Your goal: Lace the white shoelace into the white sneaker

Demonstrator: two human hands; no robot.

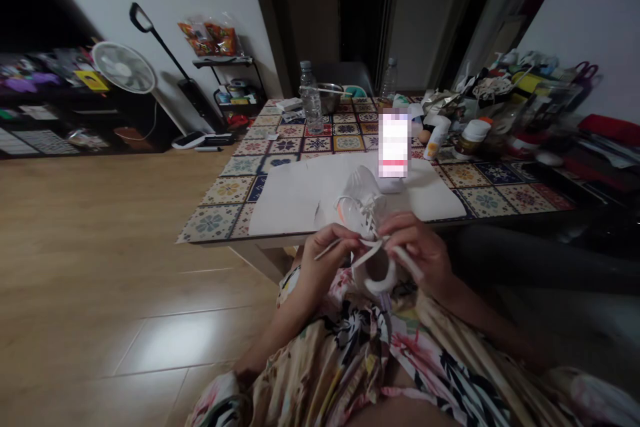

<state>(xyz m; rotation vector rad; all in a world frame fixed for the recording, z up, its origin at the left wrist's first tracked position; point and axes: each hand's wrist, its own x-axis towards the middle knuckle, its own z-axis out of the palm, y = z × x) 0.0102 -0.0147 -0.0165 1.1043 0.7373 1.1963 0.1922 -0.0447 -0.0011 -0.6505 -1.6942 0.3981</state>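
A white lace-up shoe (361, 188) rests with its toe on the table's edge and its heel toward my lap. Its opening faces me, and an orange-pink patch shows on its left side. My left hand (334, 250) pinches a white shoelace (370, 252) at the left of the shoe's tongue area. Opposite it, my right hand (419, 250) grips another stretch of lace, with a flat white end hanging past the palm. The two sets of fingertips nearly meet above the shoe opening. Some of the lacing between them is hidden by my fingers.
White paper (295, 197) covers the near part of the patterned table (215, 220). A lit phone (395, 147) stands behind the shoe. Farther back are a plastic bottle (313, 103), a metal bowl (330, 101) and a white tube (437, 138). Jars and clutter crowd the right side.
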